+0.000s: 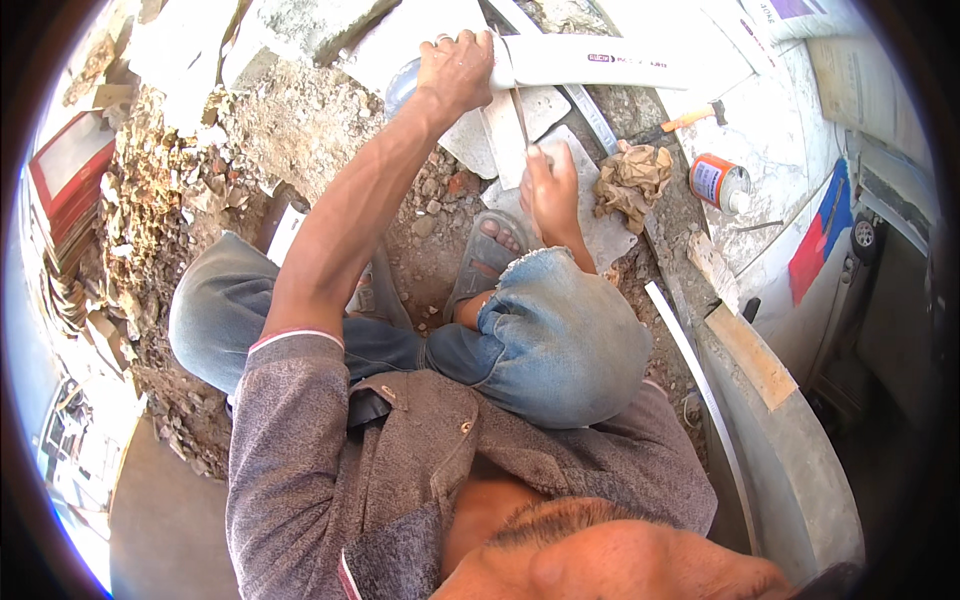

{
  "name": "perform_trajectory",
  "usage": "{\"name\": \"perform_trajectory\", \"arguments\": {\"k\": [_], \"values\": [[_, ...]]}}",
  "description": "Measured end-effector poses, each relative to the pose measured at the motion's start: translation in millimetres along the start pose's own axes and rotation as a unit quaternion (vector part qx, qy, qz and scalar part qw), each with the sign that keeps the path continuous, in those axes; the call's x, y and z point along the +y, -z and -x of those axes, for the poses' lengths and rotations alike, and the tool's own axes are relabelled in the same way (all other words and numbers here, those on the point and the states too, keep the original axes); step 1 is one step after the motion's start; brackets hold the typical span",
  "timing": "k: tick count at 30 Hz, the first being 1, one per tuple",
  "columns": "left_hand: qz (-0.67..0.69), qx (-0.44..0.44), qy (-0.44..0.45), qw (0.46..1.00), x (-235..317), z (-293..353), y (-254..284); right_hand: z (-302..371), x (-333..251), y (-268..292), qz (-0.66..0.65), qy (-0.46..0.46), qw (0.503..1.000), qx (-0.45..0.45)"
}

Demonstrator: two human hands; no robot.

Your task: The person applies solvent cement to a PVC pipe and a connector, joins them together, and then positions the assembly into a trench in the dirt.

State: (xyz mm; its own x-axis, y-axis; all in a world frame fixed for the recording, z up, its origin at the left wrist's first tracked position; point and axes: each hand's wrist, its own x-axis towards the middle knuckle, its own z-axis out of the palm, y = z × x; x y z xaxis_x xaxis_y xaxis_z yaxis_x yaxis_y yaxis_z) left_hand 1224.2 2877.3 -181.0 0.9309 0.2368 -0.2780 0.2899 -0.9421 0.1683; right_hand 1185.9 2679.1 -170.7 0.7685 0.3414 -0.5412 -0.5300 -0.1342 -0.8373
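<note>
Left fingers: I see my left hand wrapped shut around the near end of a long white plastic pipe; the fingers curl over its top, so the grip looks firm.
Right fingers: my right hand is closed on the lower end of a thin, narrow blade-like tool, the thumb pressed on top; I cannot tell what kind of tool it is.
Blade: it runs up from my right fingers to the pipe, meeting it just beside my left fingers.
Pipe: it lies level across rubble, stretching away to the right of my left fingers, well past both hands.
Handling, pipe: I judge it light, stiff and smooth, so apt to roll or slip; holding close beside the blade, as I do, should steady it best.
Handling, blade: thin and probably springy; I would keep hold low at its end.
Under the right fingers: a flat pale grey stone slab, with my sandalled foot just below.
Right of the fingers: crumpled brown paper, then an orange-labelled can and an orange-handled hammer farther out.
Farther right: a concrete ledge.
</note>
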Motion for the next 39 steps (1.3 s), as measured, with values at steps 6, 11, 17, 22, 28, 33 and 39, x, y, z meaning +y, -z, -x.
{"name": "perform_trajectory", "arguments": {"k": [6, 11, 17, 22, 28, 33, 39], "values": [[0.008, 0.020, -0.010, 1.000, 3, 3, -1, -59, 0, -17, 0.042, 0.029, 0.999, 0.006], [0.006, 0.012, 0.012, 1.000, -6, -6, 6, -1, -15, -9, -0.049, -0.054, 0.997, 0.003], [0.049, -0.020, 0.004, 0.999, -7, -6, 8, -9, 27, -11, 0.111, 0.065, 0.991, -0.044], [0.018, -0.029, 0.015, 0.999, -7, -4, 14, 6, -13, 24, -0.042, -0.006, 0.998, -0.042], [0.033, 0.033, 0.037, 0.998, -11, -4, 14, -20, -50, 15, 0.024, -0.048, 0.995, -0.078], [0.021, 0.004, 0.034, 0.999, -4, -1, 11, -15, -8, 36, 0.189, 0.127, 0.971, -0.067], [0.035, 0.009, 0.016, 0.999, 11, 2, 14, -14, 19, 41, 0.475, 0.232, 0.847, -0.054]]}}
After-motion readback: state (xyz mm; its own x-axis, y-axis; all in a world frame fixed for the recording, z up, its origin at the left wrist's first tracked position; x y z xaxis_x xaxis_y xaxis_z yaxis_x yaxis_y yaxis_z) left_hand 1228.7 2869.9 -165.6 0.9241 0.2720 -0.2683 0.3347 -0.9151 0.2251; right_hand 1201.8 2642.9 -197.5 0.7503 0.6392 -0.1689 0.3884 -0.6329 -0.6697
